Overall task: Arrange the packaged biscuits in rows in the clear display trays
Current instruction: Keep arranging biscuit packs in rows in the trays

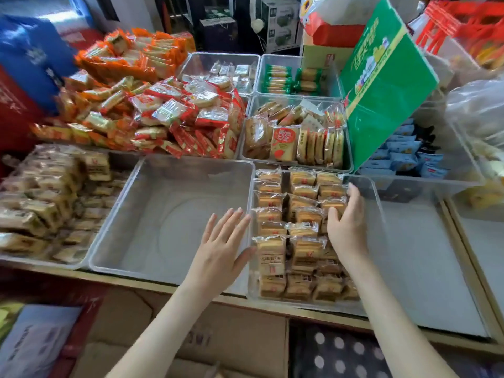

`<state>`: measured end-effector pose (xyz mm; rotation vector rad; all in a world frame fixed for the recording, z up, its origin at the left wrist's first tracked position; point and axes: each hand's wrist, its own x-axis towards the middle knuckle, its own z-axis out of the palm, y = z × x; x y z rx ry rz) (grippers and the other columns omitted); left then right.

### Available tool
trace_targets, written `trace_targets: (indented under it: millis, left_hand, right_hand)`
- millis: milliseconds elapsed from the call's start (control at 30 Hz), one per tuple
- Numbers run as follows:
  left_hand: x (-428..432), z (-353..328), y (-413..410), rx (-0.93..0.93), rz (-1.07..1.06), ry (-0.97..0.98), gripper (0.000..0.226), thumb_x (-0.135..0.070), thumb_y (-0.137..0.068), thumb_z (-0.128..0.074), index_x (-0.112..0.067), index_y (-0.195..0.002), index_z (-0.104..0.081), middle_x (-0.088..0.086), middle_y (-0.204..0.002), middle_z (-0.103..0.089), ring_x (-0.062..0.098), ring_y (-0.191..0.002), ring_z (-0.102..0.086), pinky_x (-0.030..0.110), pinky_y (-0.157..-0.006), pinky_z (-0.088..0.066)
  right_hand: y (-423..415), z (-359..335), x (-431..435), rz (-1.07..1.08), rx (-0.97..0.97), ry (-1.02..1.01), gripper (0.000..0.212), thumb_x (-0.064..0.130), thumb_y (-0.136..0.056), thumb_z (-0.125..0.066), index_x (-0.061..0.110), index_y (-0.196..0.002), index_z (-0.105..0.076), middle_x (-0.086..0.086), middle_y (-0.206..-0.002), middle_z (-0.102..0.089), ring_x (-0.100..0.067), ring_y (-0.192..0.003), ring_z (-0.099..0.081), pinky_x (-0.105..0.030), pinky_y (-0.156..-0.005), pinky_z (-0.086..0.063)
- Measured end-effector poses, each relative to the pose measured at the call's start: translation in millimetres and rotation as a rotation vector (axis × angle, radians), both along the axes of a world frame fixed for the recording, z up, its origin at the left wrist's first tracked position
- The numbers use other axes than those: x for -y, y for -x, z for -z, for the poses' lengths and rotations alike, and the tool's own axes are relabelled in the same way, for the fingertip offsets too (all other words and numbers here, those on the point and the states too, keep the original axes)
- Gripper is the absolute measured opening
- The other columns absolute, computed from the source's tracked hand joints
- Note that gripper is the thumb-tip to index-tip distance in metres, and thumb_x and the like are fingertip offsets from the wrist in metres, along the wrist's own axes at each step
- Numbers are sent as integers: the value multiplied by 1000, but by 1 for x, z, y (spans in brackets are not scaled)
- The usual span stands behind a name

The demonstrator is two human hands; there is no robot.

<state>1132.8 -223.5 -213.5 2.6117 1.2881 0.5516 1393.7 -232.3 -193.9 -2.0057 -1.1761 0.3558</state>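
Fingers of left hand (221, 246): straight, spread apart, above left tray (163, 214).
Fingers of right hand (346, 225): clamped on biscuits (302, 214) in right tray (380, 214).

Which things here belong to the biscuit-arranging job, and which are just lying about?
Job: biscuit packs, stocked tray, empty tray, right hand gripping packs, left hand flat.
Lying about: green carton, orange-wrapped pile, red-wrapped pile, cardboard box.
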Motion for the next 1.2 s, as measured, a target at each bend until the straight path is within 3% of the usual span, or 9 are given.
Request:
trace_targets:
  millis: [67,167,333,433,567,733,833,1000,1200]
  left_hand:
    - [0,7,56,-12,-71,-45,53,-46,-103,-31,-10,-141,-43,14,-145,-49,27,-139,-37,43,-119,-17]
    - [-1,19,150,-90,-218,-33,59,-47,-104,-27,-3,-136,-50,19,-140,-53,30,-134,-42,46,-115,-24]
    - [-1,20,300,-197,-437,32,74,-54,-102,-19,4,-131,-54,23,-138,-53,30,-134,-35,44,-115,-13]
    - [-7,19,374,-257,-473,41,78,-57,-101,-17,3,-136,-50,22,-144,-47,31,-139,-32,51,-114,-16]
    - [-21,21,445,-307,-520,119,79,-60,-100,-13,-1,-144,-41,22,-150,-40,33,-142,-24,50,-115,-7]
    - [-29,35,471,-299,-475,82,75,-58,-101,-11,-3,-147,-31,21,-153,-35,31,-146,-18,52,-116,-7]
    - [-32,37,473,-257,-479,36,75,-59,-101,-9,-5,-149,-25,18,-156,-30,24,-151,0,52,-117,-4]
    - [-32,31,474,-202,-477,43,73,-58,-100,-17,-4,-150,-21,17,-157,-28,29,-147,-15,54,-114,-7]
    - [-42,14,470,-137,-431,54,73,-47,-96,-44,-2,-150,-24,18,-158,-27,27,-149,-12,52,-119,0]
  right_hand:
    - [40,-18,0,-65,85,-147,57,2,-93,-55,9,-145,-31,-14,-140,-43,-23,-128,-41,-35,-102,-45]
    - [125,-28,-6,-288,94,-200,60,0,-89,-62,9,-142,-35,-12,-131,-48,-13,-120,-41,-17,-94,-41]
    - [299,-6,-14,-743,78,-121,72,4,-86,-67,25,-141,-27,-7,-128,-49,-16,-115,-40,-24,-100,-33]
    - [393,-2,-33,-882,15,-10,67,8,-93,-61,19,-148,-25,-8,-137,-45,-15,-122,-37,-35,-105,-36]
    - [489,-3,-73,-1006,32,169,62,18,-100,-51,15,-153,-19,-8,-149,-35,-21,-137,-32,-23,-104,-29]
    - [556,-1,-107,-941,247,291,78,39,-95,-58,16,-155,-13,-6,-160,-11,-24,-148,-7,-34,-118,-14]
    - [569,7,-120,-891,408,265,84,47,-89,-63,19,-152,-16,-5,-161,1,-25,-149,4,-38,-120,-7]
    - [570,10,-124,-920,371,148,69,26,-82,-71,14,-138,-33,-7,-142,-36,-28,-135,-31,-36,-113,-21]
    - [563,-3,-122,-987,242,312,79,20,-82,-72,27,-146,-25,-1,-149,-28,-19,-137,-20,-28,-108,-29]
